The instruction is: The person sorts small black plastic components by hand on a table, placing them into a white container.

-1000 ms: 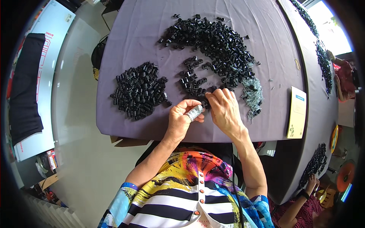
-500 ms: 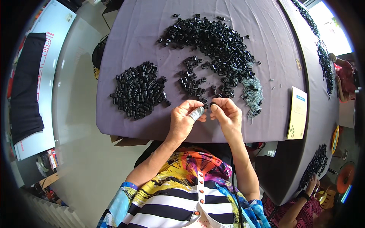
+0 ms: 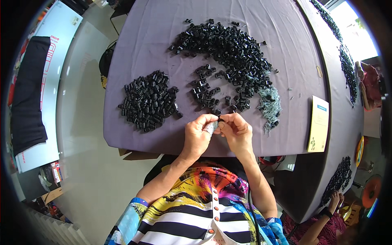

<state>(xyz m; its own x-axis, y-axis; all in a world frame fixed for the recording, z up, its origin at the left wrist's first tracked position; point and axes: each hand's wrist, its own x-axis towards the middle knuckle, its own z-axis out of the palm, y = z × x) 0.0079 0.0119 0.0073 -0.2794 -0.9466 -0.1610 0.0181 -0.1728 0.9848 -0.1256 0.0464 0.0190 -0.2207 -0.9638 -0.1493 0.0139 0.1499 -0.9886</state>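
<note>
Fingertips of my left hand (image 3: 197,136) and my right hand (image 3: 239,135) meet over the near part of the table, both pinched closed. Between them shows a small black plastic piece (image 3: 221,119), mostly covered by the fingers. A greyish wrap (image 3: 211,127) covers one digit of my left hand. Just beyond my hands lie loose black plastic pieces (image 3: 208,94), which run up into a large curved heap (image 3: 228,45). Right of that heap is a pile of small clear plastic pins (image 3: 270,104). Left of my hands sits a separate pile of black cylindrical pieces (image 3: 149,102).
The grey cloth-covered table (image 3: 139,49) ends just in front of my body. A yellowish booklet (image 3: 318,124) lies at its right edge. On an adjoining table, another person's hand (image 3: 335,200) touches a black heap (image 3: 339,175). A second person (image 3: 369,85) is at far right.
My right hand has moved left and its fingertips now touch those of my left hand. The black pieces the two hands held apart have come together.
</note>
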